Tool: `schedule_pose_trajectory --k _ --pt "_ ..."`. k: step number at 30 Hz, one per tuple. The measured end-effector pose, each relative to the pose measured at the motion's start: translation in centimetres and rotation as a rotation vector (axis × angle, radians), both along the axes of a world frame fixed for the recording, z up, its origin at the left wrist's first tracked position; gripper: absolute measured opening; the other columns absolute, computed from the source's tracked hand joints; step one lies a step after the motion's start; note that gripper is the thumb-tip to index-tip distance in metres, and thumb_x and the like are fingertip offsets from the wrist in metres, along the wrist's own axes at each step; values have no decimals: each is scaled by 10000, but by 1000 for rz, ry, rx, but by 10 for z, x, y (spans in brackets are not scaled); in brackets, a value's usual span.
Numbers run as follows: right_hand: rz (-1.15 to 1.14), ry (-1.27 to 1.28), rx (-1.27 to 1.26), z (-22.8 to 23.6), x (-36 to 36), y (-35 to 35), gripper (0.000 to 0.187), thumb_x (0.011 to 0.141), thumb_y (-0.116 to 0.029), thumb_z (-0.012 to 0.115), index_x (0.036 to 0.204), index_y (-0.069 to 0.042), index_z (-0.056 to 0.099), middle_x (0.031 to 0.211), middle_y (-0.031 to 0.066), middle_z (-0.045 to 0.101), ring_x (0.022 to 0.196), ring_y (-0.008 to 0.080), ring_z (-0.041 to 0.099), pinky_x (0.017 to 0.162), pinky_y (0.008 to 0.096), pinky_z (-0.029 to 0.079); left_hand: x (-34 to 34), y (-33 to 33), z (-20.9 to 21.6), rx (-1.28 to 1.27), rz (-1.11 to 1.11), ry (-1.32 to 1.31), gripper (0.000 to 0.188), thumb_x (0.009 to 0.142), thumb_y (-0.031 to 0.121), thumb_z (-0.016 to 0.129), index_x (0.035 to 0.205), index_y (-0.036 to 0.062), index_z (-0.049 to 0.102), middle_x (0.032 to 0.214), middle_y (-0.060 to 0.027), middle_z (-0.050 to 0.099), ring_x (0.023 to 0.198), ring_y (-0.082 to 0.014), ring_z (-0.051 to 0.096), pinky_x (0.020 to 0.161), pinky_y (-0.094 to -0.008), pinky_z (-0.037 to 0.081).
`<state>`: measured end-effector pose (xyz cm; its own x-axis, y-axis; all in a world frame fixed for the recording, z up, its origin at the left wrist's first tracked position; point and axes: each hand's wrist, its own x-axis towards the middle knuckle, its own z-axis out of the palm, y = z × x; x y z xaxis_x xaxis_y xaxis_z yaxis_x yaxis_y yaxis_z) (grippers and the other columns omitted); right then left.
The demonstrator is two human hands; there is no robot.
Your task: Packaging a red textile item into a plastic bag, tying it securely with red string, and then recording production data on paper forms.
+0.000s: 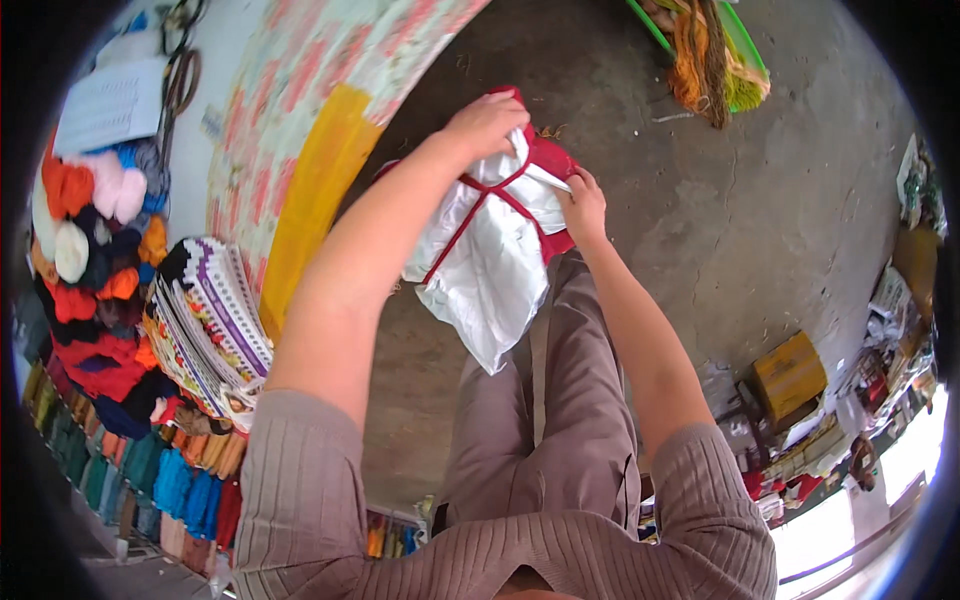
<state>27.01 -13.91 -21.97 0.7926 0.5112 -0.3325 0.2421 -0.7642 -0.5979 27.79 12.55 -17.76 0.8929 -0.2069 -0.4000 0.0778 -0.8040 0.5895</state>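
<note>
Two hands are seen, the left hand (487, 122) and the right hand (584, 207), both on one red and white cloth (495, 250). One patterned sheet (300, 120) is spread left of the cloth, one stack of booklets (210, 325) lies below it, and one yellow box (790, 375) is seen to the cloth's lower right.

- We have only one view, from a camera worn on the person's head, looking steeply down over the chest and legs to the concrete floor (760, 230).
- It sits close: the forearms rise from the lower edge and fill the middle.
- The fisheye lens bends the rim, so the yarn shelf (95, 260) on the left curves and the clutter at the right edge is, as far as we can tell, squeezed small.
</note>
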Motion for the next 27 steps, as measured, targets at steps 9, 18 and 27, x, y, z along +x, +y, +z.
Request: schedule_pose_trajectory --k 9,18,27 --pt "-344 620 -116 -9 19 9 368 806 -384 630 897 -30 671 948 188 654 934 383 607 825 458 475 66 -11 -23 364 -22 522 295 681 323 679 915 149 726 1004 -122 684 983 -322 640 823 -433 510" --pt "-546 1009 -43 -44 45 -4 511 684 -477 772 804 15 702 805 114 693 764 198 659 728 314 494 102 -13 -40 335 -138 850 357 726 377 678 969 117 689 1015 -83 679 1004 -283 630 850 -402 493" --pt "-583 1010 -85 -48 46 -2 505 753 -498 707 889 -12 716 891 139 699 844 260 663 766 347 494 75 -31 -46 573 52 743 312 848 431 595 977 162 685 1037 -112 677 993 -331 629 810 -434 501"
